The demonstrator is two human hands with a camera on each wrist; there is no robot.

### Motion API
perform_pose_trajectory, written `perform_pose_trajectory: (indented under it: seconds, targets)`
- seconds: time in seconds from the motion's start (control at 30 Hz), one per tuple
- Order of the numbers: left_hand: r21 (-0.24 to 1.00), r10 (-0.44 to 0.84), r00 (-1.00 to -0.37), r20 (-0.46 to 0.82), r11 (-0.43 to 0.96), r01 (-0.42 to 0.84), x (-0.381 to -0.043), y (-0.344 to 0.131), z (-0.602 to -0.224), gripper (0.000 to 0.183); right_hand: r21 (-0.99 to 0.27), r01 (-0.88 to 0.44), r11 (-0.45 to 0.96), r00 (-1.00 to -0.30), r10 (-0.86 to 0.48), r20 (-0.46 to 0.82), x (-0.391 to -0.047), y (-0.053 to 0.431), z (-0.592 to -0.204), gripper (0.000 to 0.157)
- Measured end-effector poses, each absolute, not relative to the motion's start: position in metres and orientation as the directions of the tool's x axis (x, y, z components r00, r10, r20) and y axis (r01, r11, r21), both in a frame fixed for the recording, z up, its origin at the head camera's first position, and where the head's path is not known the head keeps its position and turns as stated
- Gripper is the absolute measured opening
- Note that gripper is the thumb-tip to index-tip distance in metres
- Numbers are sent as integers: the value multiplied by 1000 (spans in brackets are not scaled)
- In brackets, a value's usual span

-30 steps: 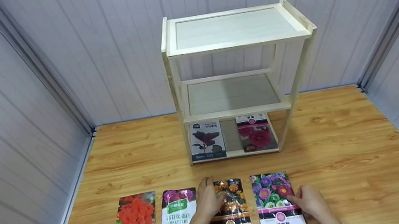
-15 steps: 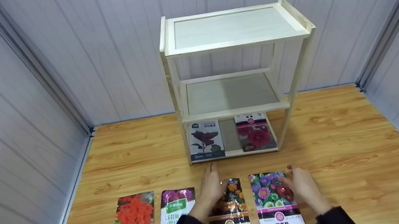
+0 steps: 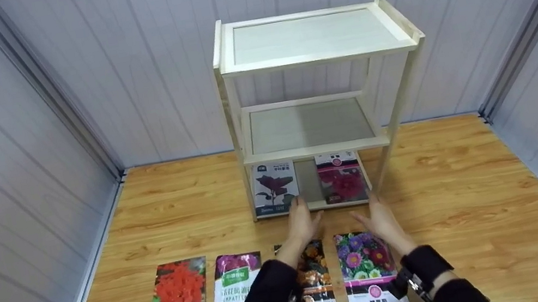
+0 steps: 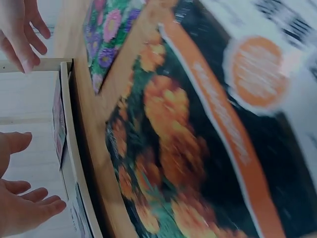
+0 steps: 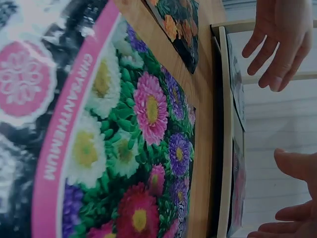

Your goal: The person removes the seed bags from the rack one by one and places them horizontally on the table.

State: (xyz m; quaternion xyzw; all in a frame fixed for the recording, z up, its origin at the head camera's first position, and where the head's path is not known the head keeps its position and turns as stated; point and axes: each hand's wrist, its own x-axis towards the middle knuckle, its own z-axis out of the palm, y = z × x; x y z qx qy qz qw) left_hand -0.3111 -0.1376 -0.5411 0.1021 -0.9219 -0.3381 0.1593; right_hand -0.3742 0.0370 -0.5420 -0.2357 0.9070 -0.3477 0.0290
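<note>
My left hand (image 3: 301, 225) reaches over the orange-flowered seed packet (image 3: 316, 275) toward the front of the bottom tier, fingers extended and holding nothing. The right hand (image 3: 384, 222) is beyond the chrysanthemum seed packet (image 3: 369, 269), also holding nothing, thumb spread from the fingers. Two seed packets lie on the white rack's (image 3: 319, 150) bottom tier: a dark-leaved one (image 3: 273, 186) at left and a pink-flowered one (image 3: 342, 179) at right. Both hands, left (image 4: 25, 203) and right (image 4: 22, 32), show in the left wrist view before the rack. Left sleeve partly covers the orange packet.
Left of the orange packet lie a green-and-white impatiens packet (image 3: 237, 284) and a red-flowered packet (image 3: 178, 300), all flat on the wooden table (image 3: 481, 224). The rack's upper tiers overhang the bottom one. Ribbed panels (image 3: 166, 69) enclose the table at back and sides.
Both hands have left the two right-hand packets in the front row and moved forward to the rack's lower front. The packets stay in their places.
</note>
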Motion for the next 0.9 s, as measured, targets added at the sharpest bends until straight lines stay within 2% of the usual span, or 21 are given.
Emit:
perform_pose_trajectory:
  seconds: [0.17, 0.23, 0.3, 0.43, 0.53, 0.6, 0.73, 0.83, 0.9]
  targets:
    - [777, -352, -926, 134, 617, -122, -327, -126, -539, 57, -686, -416, 597, -888, -429, 164, -392, 28, -546, 65]
    - [813, -371, -916, 152, 574, -98, -335, -124, -544, 59, -696, -399, 597, -894, -423, 149, -398, 25, -547, 65]
    - [800, -381, -903, 199, 595, -74, -344, -120, -551, 61, -700, -378, 606, -902, -413, 130, -403, 22, -547, 66]
    - [758, -371, -879, 298, 652, -19, -389, -127, -615, 67, -674, -390, 628, -903, -405, 145, -415, 17, -546, 59]
    - [790, -378, -884, 277, 613, -15, -420, -135, -658, 71, -677, -375, 633, -909, -396, 133, -422, 13, -546, 54]
    - [798, -405, -886, 228, 599, -69, -432, -135, -666, 68, -677, -390, 624, -900, -415, 135, -429, 12, -551, 51]
    - [807, -458, -870, 182, 575, -134, -474, -144, -719, 75, -598, -466, 652, -878, -422, 224, -483, 9, -622, 59]
    - [826, -479, -858, 186, 549, -127, -508, -152, -775, 89, -544, -483, 686, -874, -419, 247, -539, 7, -691, 68]
    - [837, -479, -864, 154, 528, -143, -519, -153, -790, 93, -532, -466, 707, -881, -423, 209, -564, 6, -720, 70]
